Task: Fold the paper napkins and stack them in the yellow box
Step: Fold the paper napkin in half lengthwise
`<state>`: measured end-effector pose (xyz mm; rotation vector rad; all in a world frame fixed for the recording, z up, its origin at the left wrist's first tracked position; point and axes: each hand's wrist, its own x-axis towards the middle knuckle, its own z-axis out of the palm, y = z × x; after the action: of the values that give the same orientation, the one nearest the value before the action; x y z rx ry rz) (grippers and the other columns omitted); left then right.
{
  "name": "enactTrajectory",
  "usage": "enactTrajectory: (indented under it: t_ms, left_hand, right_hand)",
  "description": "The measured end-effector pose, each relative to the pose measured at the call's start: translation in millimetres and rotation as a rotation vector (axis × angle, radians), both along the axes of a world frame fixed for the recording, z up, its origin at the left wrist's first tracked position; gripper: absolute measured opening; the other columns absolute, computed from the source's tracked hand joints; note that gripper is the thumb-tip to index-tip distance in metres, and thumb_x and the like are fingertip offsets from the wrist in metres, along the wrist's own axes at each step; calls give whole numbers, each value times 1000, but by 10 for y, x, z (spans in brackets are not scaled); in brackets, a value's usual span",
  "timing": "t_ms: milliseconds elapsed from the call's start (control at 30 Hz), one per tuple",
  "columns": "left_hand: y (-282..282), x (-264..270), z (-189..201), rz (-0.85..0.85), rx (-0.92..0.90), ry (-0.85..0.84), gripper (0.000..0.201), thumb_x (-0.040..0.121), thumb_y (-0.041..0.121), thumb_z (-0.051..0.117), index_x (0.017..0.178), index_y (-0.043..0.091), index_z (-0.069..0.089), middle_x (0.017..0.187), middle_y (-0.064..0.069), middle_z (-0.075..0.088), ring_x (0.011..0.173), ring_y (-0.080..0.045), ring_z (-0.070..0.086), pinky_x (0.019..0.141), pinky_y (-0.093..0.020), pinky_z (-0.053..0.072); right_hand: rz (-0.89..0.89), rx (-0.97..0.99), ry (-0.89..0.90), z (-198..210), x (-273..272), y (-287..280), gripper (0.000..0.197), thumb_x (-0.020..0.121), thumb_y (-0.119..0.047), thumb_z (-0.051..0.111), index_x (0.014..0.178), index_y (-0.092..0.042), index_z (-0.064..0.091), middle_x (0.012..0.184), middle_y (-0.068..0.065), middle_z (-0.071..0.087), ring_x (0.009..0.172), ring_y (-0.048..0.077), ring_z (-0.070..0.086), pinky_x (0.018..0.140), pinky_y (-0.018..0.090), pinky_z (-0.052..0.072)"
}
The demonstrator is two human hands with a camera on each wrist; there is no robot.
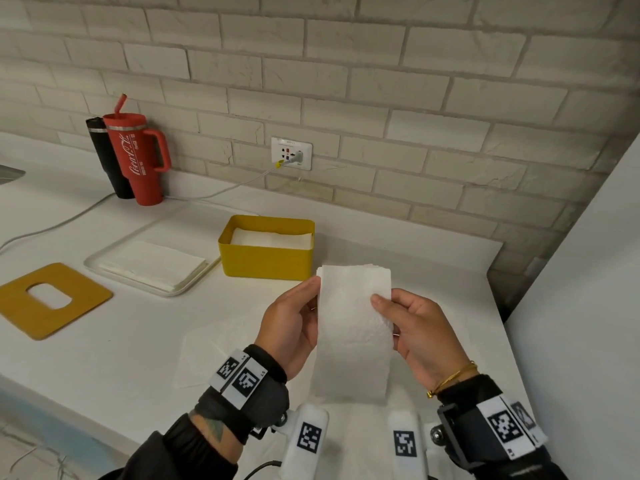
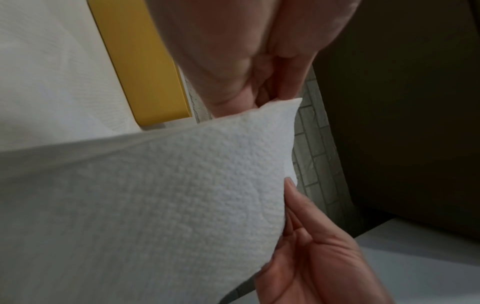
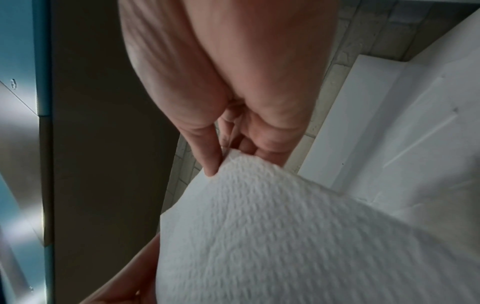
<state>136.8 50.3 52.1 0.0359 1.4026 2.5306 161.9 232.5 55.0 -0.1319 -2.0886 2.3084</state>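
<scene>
napkin in hand: a white embossed paper napkin [image 1: 355, 327], folded into a tall strip, is held upright above the counter [image 1: 121, 341], in front of the yellow box.
left hand: the left hand [image 1: 291, 327] is closed on the strip's left edge, which is pinched near the top between thumb and fingers.
right hand: the right hand [image 1: 415, 334] is closed on the right edge, the thumb laid on the front face and the fingers curled behind.
yellow box: a yellow box [image 1: 266, 261] is set on the counter just beyond the held napkin; folded napkins are seen inside, near its rim.
tray: a white tray [image 1: 100, 258] is placed just left of the box, and a flat stack of napkins [image 1: 156, 265] is carried on it.
lid: a yellow lid [image 1: 52, 299] with an oval opening is laid flat, left of the tray.
loose sheet: another white sheet [image 1: 207, 355] is spread on the counter under the left wrist.
tumbler: a red tumbler [image 1: 138, 157] with handle and straw is stood by the brick wall; "coca-cola" script is printed on it in white; smaller print is not readable.
bottle: a black bottle [image 1: 107, 157] is stood touching behind the tumbler.
outlet: a wall outlet [image 1: 291, 153] is seen with a white cable plugged in.
wrist bands: square black-and-white coded markers are worn on both wrists; "ls" is read on the left one.
</scene>
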Motion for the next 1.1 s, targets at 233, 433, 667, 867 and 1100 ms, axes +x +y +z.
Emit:
enactTrajectory:
  t_ms: [233, 433, 667, 867, 1100]
  left_hand:
    - [-26, -19, -14, 14, 40, -24, 31, 107, 20, 45, 115, 4, 70, 88, -5, 74, 82, -17, 71, 72, -32, 56]
    - [3, -39, -35, -11, 63, -24, 33, 105, 26, 48, 113, 6, 74, 97, -9, 75, 91, -22, 70, 83, -38, 56]
    - [42, -69, -50, -91, -83, 80, 27, 100, 15, 56, 122, 8, 69, 118, -12, 74, 104, -26, 72, 85, -35, 61]
    - [43, -102, -12, -86, -110, 89, 26, 100, 15, 55, 121, 7, 69, 117, -18, 73, 100, -29, 72, 88, -42, 59]
    - [11, -148, 56, -185, -117, 145, 44, 90, 22, 70, 131, 8, 62, 123, -14, 72, 111, -31, 70, 93, -40, 59]
  right_hand:
    - [-4, 46, 4, -6, -11, -2, 15, 98, -14, 62, 104, -8, 74, 100, 13, 77, 96, 31, 73, 79, 37, 59]
    - [-33, 50, -1, -17, -19, -7, 14, 98, -13, 62, 102, -7, 75, 100, 16, 76, 101, 38, 70, 87, 48, 58]
    - [-34, 32, -16, -26, -27, 32, 15, 98, -14, 63, 105, -7, 73, 99, 13, 77, 97, 33, 74, 89, 49, 58]
    - [-85, 110, 38, -172, -95, 111, 53, 74, -36, 86, 120, -21, 63, 110, 5, 74, 104, 20, 71, 93, 41, 58]
    - [135, -61, -30, -200, -79, 32, 41, 80, -15, 76, 119, -5, 69, 115, 13, 75, 109, 31, 71, 97, 44, 56]
